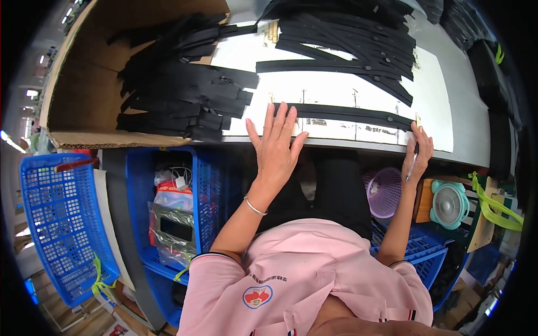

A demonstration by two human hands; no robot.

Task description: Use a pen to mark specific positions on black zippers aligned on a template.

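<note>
On the table, a black strip lies flat. Left hand presses its left end, fingers spread. Right hand pinches a pen by its right end.

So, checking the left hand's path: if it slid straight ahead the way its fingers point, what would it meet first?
Probably the long black strip: the left hand lies flat at the table edge, fingertips already at the strip's left end.
</note>
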